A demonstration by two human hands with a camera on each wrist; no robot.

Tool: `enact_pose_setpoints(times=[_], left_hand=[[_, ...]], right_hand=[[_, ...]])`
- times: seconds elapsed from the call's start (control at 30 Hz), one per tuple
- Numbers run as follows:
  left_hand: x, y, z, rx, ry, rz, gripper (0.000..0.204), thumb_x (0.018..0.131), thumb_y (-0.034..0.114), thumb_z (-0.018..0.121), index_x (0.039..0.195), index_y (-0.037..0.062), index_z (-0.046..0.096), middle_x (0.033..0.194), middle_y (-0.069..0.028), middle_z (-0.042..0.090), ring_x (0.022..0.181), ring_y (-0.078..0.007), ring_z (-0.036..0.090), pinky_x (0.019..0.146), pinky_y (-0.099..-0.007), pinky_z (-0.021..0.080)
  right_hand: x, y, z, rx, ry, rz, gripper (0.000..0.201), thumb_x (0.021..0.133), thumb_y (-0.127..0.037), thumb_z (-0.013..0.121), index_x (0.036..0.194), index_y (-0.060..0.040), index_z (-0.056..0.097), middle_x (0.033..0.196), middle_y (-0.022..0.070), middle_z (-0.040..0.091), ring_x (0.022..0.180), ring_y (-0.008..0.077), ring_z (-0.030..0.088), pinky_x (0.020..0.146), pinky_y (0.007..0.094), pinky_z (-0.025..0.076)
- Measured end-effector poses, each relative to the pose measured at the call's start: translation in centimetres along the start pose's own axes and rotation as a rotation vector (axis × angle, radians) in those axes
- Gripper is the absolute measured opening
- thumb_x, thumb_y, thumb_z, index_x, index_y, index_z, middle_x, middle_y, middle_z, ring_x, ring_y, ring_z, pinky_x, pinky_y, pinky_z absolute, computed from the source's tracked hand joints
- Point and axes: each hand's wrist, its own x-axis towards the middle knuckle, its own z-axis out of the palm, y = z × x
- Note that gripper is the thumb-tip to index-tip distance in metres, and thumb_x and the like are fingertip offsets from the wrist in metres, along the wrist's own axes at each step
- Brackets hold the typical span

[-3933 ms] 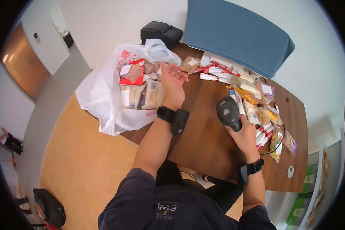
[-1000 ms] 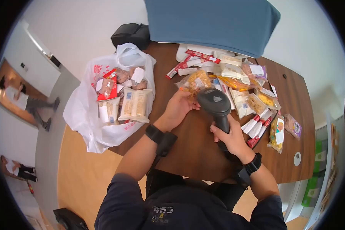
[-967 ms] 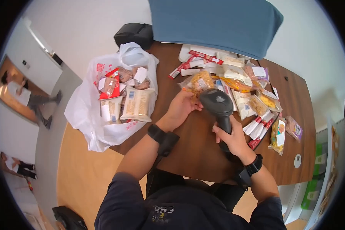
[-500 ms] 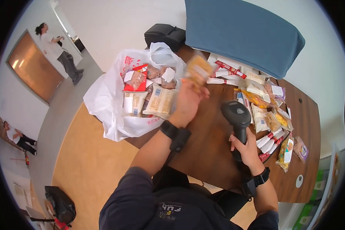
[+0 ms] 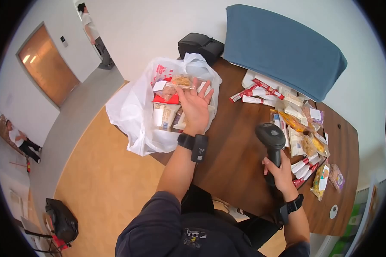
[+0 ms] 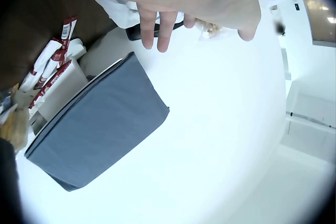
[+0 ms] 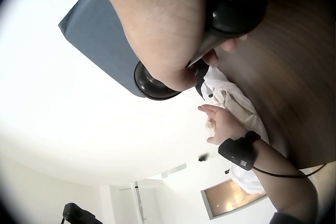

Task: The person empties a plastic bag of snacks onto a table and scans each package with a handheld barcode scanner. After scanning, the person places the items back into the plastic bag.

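"What's the right hand (image 5: 282, 173) holding?"
"A black scanner (image 5: 271, 137) with a rounded head, gripped by its handle, right of the bag (image 5: 131, 132)."
"And the left hand (image 5: 195, 109)?"
"Fingers spread over the bag, near a clear, golden packet (image 5: 182, 81)."
"Any writing?"
"Red print (image 5: 161, 70) on the bag, unreadable."

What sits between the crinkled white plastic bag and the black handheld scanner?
In the head view, the stretch from the edge of the white plastic bag to the black handheld scanner is bare brown wooden tabletop.
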Motion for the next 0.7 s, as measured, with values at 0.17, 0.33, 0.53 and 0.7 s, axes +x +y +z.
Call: enact_pose_setpoints(times=[0.17,0.33,0.53,0.7], left_hand=[[-0.2,-1.0,-0.9,0.022,0.052,-0.208,0.090,0.096,0.065,0.042,0.146,-0.0057,0.018,0.145,-0.0212,0.037,0.127,-0.0364,0.051,0.108,-0.0429,0.042],[-0.9,-0.7,-0.3,-0.058,0.055,-0.203,0.079,0.099,0.056,0.045,0.146,-0.0034,0.022,0.149,-0.0187,0.035,0.131,-0.0324,0.047,0.112,-0.0435,0.038],[-0.8,-0.5,0.4,0.018,0.107,0.074,0.064,0.104,0.045,0.039,0.148,0.0014,0.025,0.153,-0.0169,0.033,0.137,-0.0304,0.042,0.115,-0.0403,0.035],[-1.9,-1.5,0.7,0.280,-0.190,-0.426,0.057,0.104,0.042,0.040,0.141,-0.0012,0.039,0.139,-0.0179,0.051,0.122,-0.0285,0.055,0.102,-0.0366,0.046]], right_hand=[[0.1,0.3,-0.2,-0.053,-0.019,0.002,0.024,0.089,-0.014,0.066,0.105,0.0005,0.056,0.078,0.0050,0.061,0.059,0.0097,0.057,0.057,0.0259,0.047],[0.2,0.2,-0.4,-0.047,-0.023,0.030,0.025,0.088,-0.015,0.068,0.103,0.0004,0.056,0.074,0.0048,0.061,0.058,0.0102,0.058,0.057,0.0261,0.047],[0.2,0.2,-0.5,-0.055,-0.035,0.029,0.025,0.088,-0.017,0.069,0.098,-0.0003,0.055,0.073,0.0041,0.061,0.058,0.0106,0.059,0.057,0.0260,0.047],[0.2,0.4,-0.7,-0.085,-0.058,0.027,0.030,0.089,-0.019,0.069,0.106,0.0007,0.056,0.074,0.0042,0.060,0.058,0.0106,0.059,0.057,0.0264,0.048]])
